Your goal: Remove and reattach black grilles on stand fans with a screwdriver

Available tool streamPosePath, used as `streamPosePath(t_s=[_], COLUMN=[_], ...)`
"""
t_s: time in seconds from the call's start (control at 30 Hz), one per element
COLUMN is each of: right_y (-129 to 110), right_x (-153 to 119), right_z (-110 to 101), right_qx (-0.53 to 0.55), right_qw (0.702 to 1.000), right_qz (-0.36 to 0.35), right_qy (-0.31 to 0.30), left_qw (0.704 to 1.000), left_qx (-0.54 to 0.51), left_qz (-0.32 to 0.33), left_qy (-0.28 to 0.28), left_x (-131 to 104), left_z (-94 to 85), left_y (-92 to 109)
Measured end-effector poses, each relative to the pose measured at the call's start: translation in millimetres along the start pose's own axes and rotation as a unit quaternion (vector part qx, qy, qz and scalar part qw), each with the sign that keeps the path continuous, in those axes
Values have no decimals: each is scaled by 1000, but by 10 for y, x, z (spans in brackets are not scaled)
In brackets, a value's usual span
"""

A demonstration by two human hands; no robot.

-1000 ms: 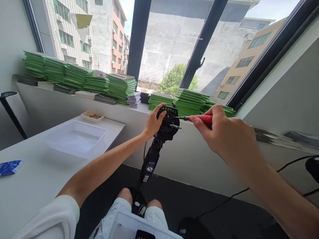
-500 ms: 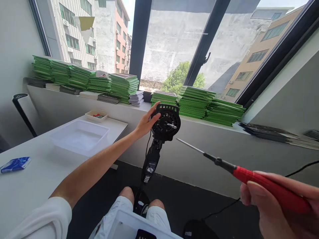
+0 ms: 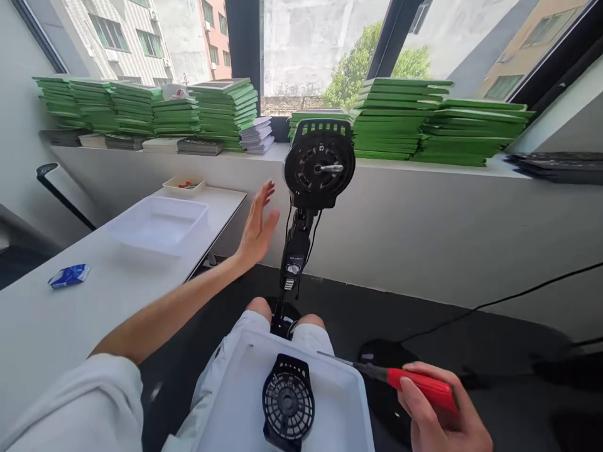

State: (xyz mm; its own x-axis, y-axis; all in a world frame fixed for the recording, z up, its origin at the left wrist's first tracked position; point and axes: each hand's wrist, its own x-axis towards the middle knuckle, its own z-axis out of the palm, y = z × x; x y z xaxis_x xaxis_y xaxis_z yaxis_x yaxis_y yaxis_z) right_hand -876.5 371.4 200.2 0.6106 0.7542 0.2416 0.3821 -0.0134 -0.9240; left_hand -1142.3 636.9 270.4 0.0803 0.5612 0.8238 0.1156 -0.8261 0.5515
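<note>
A black fan point(image 3: 294, 235) stands on its pole between my knees, its round motor housing point(image 3: 319, 166) facing me with a bare metal shaft sticking out. My left hand point(image 3: 257, 229) is just left of the fan, fingers stretched and apart, touching nothing. In my right hand point(image 3: 438, 408) is a red-handled screwdriver point(image 3: 421, 386), its thin blade pointing left over the rim of a white tray point(image 3: 348, 376) on my lap. Inside that tray lies a black slotted plastic cover point(image 3: 288, 402) with a round grille.
On the white table point(image 3: 141, 276) at left are a translucent bin point(image 3: 157, 220), a small tray point(image 3: 181, 186) with red and green pieces, and a blue packet point(image 3: 69, 276). Green stacks point(image 3: 400, 119) line the windowsill. A black cable point(image 3: 509, 299) crosses at right, near a round black base point(image 3: 384, 389).
My left hand has let go of the fan's housing and drawn back to the left. My right hand has lowered the screwdriver towards the lap tray. The view has tipped down.
</note>
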Motion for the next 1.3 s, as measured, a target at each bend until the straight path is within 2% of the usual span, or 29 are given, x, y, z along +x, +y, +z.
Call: streamPosePath(t_s=[0.03,0.07,0.1,0.13,0.17,0.23,0.27,0.3,0.37,0.5,0.67,0.77,0.87,0.97,1.07,1.2,1.3], right_y=[120,234,337,426,502,617,660,694,741,784,815,815,801,812,871,939,912], right_x=[-81,-164,-248,-329,-403,-531,-585,-635,-728,-917,-1071,-1076,-1073,-1092,-1091,-1031,-1003], right_z=[56,117,181,245,307,417,461,497,545,568,543,529,516,489,450,417,425], right_qx=[15,22,24,23,19,8,3,-1,-3,-8,-11,-5,9,19,22,24,24], right_qw=[1000,998,996,992,987,975,968,962,951,926,923,921,917,930,956,983,991], right_qz=[13,20,24,24,22,23,26,28,33,42,34,-1,-69,-143,-176,-154,-116], right_qy=[-23,-49,-83,-121,-159,-222,-249,-270,-306,-375,-382,-388,-394,-338,-233,-94,-67], left_qw=[999,995,977,936,882,756,701,673,648,629,624,622,619,621,628,646,665], left_qx=[34,65,91,131,187,313,357,380,408,446,457,452,442,432,414,374,348], left_qz=[3,19,45,74,85,86,95,95,95,87,91,93,92,89,80,55,25], left_qy=[-2,-70,-190,-318,-424,-568,-610,-627,-636,-631,-628,-633,-642,-648,-655,-663,-660], left_x=[-356,-723,-1084,-1428,-1743,-2261,-2459,-2618,-2836,-3020,-3064,-3041,-2995,-2944,-2894,-2826,-2781], left_z=[-58,-125,-199,-273,-341,-441,-464,-468,-428,-273,-170,-174,-219,-280,-327,-359,-374], left_y=[30,56,76,88,91,86,83,82,86,79,-20,-47,-8,66,118,110,86])
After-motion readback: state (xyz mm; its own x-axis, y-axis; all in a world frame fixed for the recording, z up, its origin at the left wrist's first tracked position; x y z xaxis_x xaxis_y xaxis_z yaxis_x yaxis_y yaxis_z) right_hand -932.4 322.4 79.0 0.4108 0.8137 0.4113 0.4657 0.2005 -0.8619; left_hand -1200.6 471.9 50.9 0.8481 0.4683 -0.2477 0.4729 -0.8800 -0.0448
